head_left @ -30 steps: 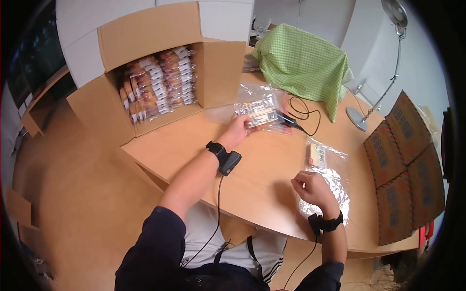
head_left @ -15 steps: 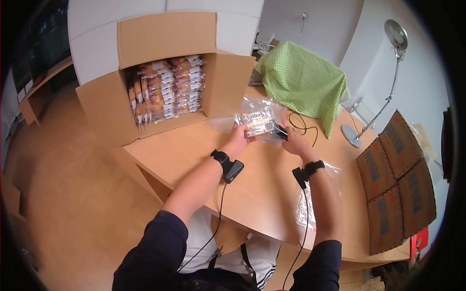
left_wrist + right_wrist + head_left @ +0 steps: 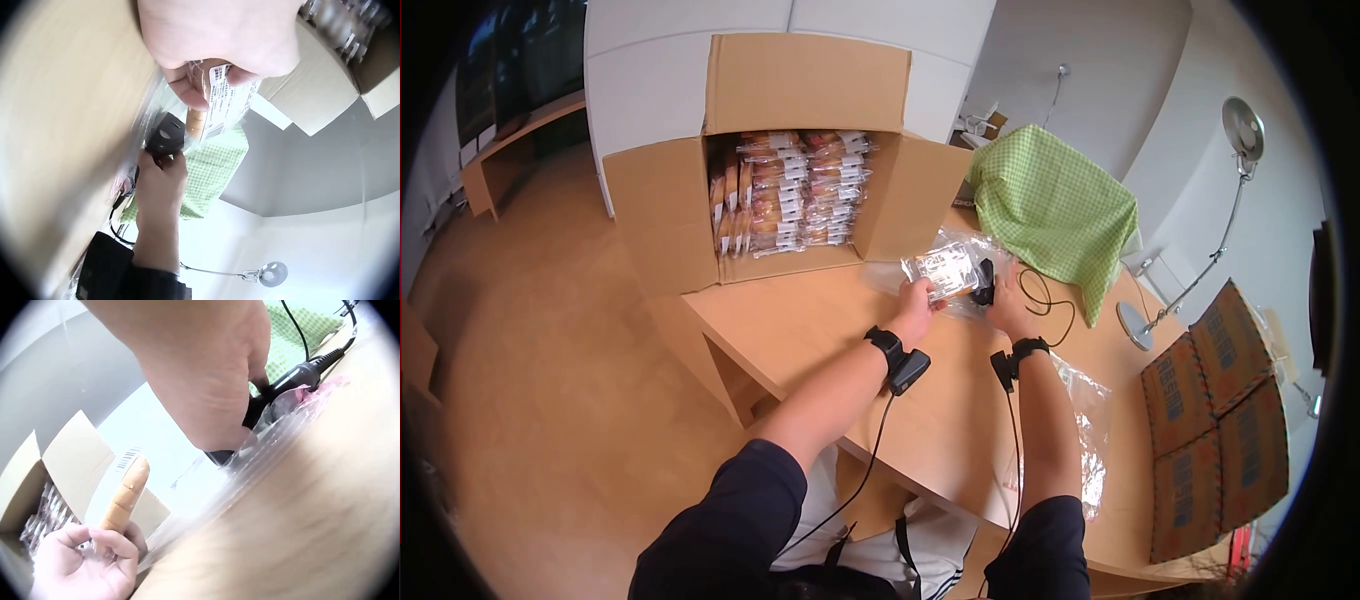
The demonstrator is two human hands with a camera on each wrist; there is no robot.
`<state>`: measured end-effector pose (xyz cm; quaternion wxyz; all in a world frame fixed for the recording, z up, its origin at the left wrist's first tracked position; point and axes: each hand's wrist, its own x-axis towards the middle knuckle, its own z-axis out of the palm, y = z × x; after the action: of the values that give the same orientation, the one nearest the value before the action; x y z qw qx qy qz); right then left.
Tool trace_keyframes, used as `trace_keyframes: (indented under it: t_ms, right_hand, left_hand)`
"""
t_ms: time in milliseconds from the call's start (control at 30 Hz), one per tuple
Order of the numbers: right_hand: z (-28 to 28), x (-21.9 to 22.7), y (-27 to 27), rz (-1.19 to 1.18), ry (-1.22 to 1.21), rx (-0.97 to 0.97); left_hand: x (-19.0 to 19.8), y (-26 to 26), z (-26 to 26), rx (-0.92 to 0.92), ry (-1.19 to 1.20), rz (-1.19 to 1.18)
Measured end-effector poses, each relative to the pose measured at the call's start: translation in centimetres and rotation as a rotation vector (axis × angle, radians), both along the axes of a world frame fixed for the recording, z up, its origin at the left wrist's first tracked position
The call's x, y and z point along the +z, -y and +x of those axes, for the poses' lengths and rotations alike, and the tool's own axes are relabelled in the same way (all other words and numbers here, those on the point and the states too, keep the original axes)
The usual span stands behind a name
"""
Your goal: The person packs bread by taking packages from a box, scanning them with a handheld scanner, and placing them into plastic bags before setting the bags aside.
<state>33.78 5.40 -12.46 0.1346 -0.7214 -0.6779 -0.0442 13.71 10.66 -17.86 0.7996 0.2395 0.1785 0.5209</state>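
Fingers and thumb of the left hand [image 3: 914, 306] are curled, and by them one end of a clear plastic packet of tan, bread-like food with a white printed label [image 3: 948, 271] is pinched. It is held above the light-wood table [image 3: 960, 385], in front of the open brown cardboard box [image 3: 915, 200], its far end left free. By the right hand [image 3: 1008, 308], fingers bent round it, a black corded handheld device [image 3: 165, 134] is gripped just beside the packet; whether the two touch cannot be told. Little weight is to be expected, and the contents are probably soft and easily dented, while the glossy film may slip. Hold is best taken lightly across the edges at one end, so that the label is left uncovered and the middle is not squeezed
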Motion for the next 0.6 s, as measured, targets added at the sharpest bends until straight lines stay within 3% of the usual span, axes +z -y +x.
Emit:
trace_keyframes:
  t_ms: [133, 233, 333, 367, 400, 467, 500, 600]
  right_hand:
    - [0.2, -0.4, -0.1, 0.111, -0.015, -0.02]
    - [-1.1, 1.6, 1.6, 0.246, -0.205, -0.14]
    - [-1.2, 4.6, 3.3, 0.209, -0.226, -0.179]
    - [-0.2, 4.2, 3.1, 0.355, -0.289, -0.106]
    - [0.4, 4.1, 3.2, 0.351, -0.284, -0.11]
    - [-0.3, 5.3, 4.2, 0.449, -0.588, -0.073]
    - [-1.1, 6.0, 5.2, 0.534, -0.576, -0.016]
    - [-4.2, 8.1, 7.5, 0.497, -0.596, 0.019]
  left_hand:
    - [0.7, 0.4, -0.2, 0.007, 0.019, 0.006]
    - [0.8, 0.6, -0.5, 0.0, 0.063, 0.017]
    - [0.4, 0.2, -0.1, 0.015, 0.076, 0.005]
    - [0.1, -0.1, 0.0, 0.012, 0.08, 0.0]
    - [-0.2, -0.4, 0.1, -0.008, 0.094, 0.017]
    - [-0.2, -0.4, 0.1, -0.03, 0.108, 0.03]
    - [0.2, -0.2, 0.0, -0.015, 0.114, 0.001]
    - [1.0, 0.4, -0.7, -0.017, 0.116, 0.007]
